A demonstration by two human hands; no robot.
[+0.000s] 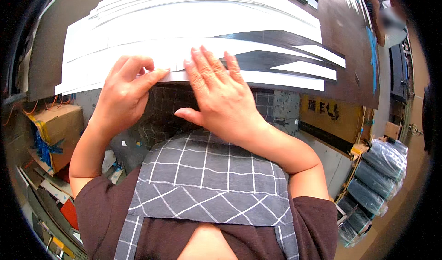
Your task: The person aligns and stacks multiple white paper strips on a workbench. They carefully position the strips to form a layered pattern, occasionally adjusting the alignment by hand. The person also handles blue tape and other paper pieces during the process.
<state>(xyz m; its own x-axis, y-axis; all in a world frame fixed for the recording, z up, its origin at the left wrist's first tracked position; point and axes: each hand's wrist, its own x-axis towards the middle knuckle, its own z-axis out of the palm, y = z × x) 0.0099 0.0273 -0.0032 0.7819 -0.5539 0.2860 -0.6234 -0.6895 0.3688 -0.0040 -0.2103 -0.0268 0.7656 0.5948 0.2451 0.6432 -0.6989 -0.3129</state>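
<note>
White sheet material with long cut edges (198,23) lies layered across a dark table. Along the near edge runs a narrow white strip (285,79), and black gaps show between tapering white pieces on the right. My left hand (125,87) is closed at the near edge, its fingers curled and the thumb tip against the white material. What it pinches, if anything, is too small to make out. My right hand (221,92) lies flat with the palm down, fingertips on the white sheets and thumb spread off the near edge.
The dark tabletop (334,25) extends to the right. A cardboard box (57,131) with blue strands stands low on the left. A yellow-brown carton (327,119) is below the table at right, near plastic-wrapped dark rolls (368,186). Another person (391,18) is at the far right.
</note>
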